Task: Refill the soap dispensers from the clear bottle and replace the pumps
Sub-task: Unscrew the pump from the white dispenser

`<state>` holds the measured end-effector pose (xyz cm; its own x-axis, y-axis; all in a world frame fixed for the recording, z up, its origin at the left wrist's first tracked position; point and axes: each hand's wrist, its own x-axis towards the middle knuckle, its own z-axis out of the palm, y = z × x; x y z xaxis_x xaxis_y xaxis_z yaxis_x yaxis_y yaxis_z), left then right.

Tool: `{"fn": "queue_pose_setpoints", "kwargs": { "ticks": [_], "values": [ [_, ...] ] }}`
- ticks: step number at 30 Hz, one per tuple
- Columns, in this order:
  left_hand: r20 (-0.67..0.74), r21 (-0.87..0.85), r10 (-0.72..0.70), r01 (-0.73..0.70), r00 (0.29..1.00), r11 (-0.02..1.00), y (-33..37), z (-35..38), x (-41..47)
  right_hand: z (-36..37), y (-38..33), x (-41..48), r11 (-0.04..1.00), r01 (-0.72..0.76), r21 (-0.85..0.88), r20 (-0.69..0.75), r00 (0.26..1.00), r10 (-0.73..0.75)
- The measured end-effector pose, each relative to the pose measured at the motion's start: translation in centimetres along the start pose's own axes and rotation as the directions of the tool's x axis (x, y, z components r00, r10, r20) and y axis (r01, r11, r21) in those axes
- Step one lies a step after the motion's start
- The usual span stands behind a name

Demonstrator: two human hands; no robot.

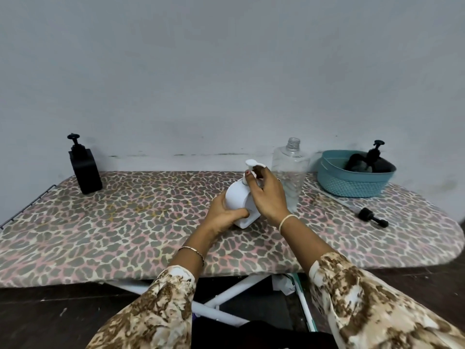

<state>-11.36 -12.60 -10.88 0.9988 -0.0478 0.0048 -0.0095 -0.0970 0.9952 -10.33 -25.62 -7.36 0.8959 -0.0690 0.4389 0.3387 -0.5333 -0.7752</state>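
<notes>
Gripping white dispenser [237, 200], tilted mid-board, in left hand [224, 215]; pinching its white pump [253, 164] with right hand [269, 195]. Just behind, uncapped clear bottle [292, 172]; farther out, black dispenser [85, 170], teal basket [352, 187], loose black pump [372, 217] on leopard-print ironing board [125, 222].

Pale grey wall [226, 59] behind leopard-print ironing board [125, 222], dark floor [50, 316].

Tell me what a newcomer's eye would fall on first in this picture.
First, the white plastic pump dispenser at the centre of the leopard-print ironing board: the left hand grips its body, the right hand holds its pump. Behind it stands an uncapped clear plastic bottle; a black square dispenser stands far left.
</notes>
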Motion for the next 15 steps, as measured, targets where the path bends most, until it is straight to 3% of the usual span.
{"fn": "queue_pose_setpoints", "kwargs": {
  "ticks": [10, 15],
  "values": [
    [0.002, -0.046, -0.005, 0.005, 1.0, 0.999, -0.5, 0.8, -0.1, -0.3, 0.8, 0.4, 0.994, -0.054, -0.091, -0.019, 0.998, 0.053],
    [-0.066, -0.02, 0.079, -0.08, 0.995, 0.997, -1.2, 0.9, -0.2, -0.4, 0.9, 0.6, 0.985, -0.075, -0.155, -0.098, 0.993, 0.06]
  ]
}}
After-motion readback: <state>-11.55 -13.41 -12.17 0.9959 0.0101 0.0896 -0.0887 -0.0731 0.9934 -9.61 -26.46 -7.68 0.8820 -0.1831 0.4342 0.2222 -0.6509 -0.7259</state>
